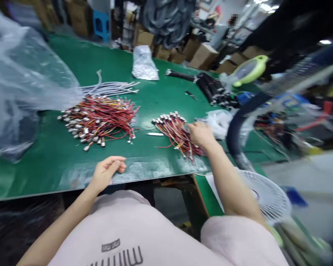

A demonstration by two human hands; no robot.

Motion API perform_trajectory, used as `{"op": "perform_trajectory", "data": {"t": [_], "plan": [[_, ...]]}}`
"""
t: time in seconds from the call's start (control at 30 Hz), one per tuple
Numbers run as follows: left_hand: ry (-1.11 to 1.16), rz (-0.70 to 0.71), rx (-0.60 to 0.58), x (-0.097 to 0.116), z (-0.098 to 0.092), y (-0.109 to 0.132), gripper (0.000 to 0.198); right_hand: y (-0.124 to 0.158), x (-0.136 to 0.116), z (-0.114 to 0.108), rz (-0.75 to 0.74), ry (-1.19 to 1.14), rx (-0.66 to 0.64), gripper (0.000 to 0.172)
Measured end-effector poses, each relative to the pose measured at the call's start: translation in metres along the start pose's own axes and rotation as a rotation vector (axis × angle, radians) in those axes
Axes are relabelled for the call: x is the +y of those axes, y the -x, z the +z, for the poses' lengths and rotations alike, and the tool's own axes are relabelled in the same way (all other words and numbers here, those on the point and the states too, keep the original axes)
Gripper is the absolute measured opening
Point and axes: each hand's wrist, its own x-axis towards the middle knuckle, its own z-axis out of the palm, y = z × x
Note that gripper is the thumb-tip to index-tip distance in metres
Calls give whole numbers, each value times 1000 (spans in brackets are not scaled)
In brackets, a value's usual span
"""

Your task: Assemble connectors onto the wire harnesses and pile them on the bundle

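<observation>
Head view. Your right hand (202, 133) is at the right-hand pile of wire harnesses (173, 135), which lies on the green surface (144, 155) right of its middle, close to the near edge. The fingers of that hand are bent down at the pile's right side; their tips are hidden, so whether they grip any wire cannot be told. The harnesses are mainly red, with connectors massed at the end toward the far edge.

Your left hand (108, 170) is at the near edge, well apart from the right. Its fingers are partly curled, the thumb lying against the index finger; no item shows in them, but the inner side is hidden, so a grip cannot be ruled out.

A larger harness pile (102, 120) lies left of the first, with a gap between. Grey cables (111, 88) lie just beyond it, toward the far edge. A clear plastic bag (30, 70) occupies the left end of the surface.

A white strip (155, 134) lies just left of the right-hand pile. A filled plastic pouch (144, 63) stands near the far edge, and black cable bundles (208, 87) lie farther right along that edge. A white fan grille (266, 195) is beyond your right forearm, blurred.
</observation>
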Motion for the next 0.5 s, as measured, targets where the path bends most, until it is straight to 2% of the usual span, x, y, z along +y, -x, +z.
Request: {"op": "perform_trajectory", "data": {"t": [0.07,0.13,0.23,0.3,0.4,0.5], "plan": [[14,-20,-8,6,4,0,42,-5,-21,-12,-72,-101,157,41],[21,-33,-7,11,7,-1,41,-10,-56,-26,-287,-317,299,35],[34,-18,-6,13,9,2,37,-15,-132,-49,-650,-597,372,30],[38,-2,-1,13,9,6,34,-19,-185,-64,-817,-622,364,29],[24,6,11,12,6,15,30,-30,-247,-79,-809,-520,388,26],[0,8,39,14,0,25,26,-44,-278,-84,-722,-386,402,31]]}}
